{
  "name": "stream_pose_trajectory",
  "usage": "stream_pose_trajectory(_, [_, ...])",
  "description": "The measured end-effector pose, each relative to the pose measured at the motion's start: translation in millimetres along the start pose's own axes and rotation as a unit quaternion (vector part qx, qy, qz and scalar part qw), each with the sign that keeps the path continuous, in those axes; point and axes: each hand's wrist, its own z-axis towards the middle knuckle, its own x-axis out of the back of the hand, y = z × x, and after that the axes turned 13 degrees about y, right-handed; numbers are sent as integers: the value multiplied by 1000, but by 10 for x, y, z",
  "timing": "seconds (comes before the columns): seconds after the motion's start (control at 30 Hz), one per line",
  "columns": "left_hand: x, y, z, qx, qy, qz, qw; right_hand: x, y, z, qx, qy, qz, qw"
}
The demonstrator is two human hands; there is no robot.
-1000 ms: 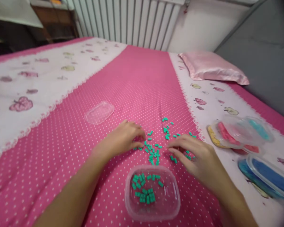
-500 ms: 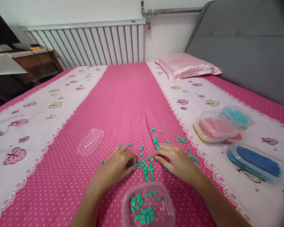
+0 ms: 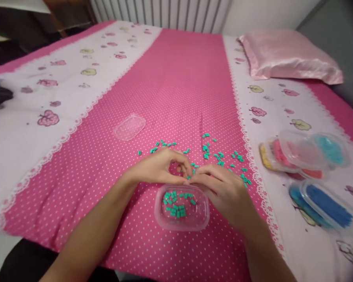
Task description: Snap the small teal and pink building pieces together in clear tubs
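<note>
In the head view I see the left hand (image 3: 161,166) and right hand (image 3: 228,190) together, fingertips meeting by the clear tub (image 3: 182,226); I can't tell whether they pinch anything. Green blocks (image 3: 178,213) lie inside and beyond.

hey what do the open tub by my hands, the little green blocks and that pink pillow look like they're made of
Tub: probably smooth, clear plastic; the pink bedcover shows through it.
Green blocks: likely opaque plastic, judging by their even color; too small to tell the finish.
Pillow: satin-like fabric, glossy, with pale sheen along its front; silk or synthetic, I can't tell.
</note>
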Motion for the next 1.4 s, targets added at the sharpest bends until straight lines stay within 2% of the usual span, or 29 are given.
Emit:
stream_pose_trajectory(0.1, [22,-25,-18,17,-34,-35,999,30,-44,-36,15,-6,-23,1000])
stream_pose_trajectory(0.2, [82,-33,-38,43,-57,-62,996,62,-111,-93,-3,-30,-31,999])
stream_pose_trajectory(0.3, [139,-65,-48,37,-40,-60,997,63,-222,-178,-35,-72,-44,996])
stream_pose_trajectory(0.47, [118,-148,-44,15,-15,-43,999,-92,-399,-332,-37,-135,-87,986])
stream_pose_trajectory(0.57, [90,-156,-45,4,-8,-50,999,-185,-410,-366,-49,-139,-111,983])
stream_pose_trajectory(0.67, [91,-137,-48,-7,2,-58,998,-217,-369,-349,-40,-147,-85,985])
stream_pose_trajectory(0.87, [104,-136,-43,-6,6,-57,998,-214,-336,-344,-38,-175,-91,980])
stream_pose_trajectory(1.4, [73,-247,-9,-31,-7,-51,998,-213,-367,-350,-52,-199,-142,968])
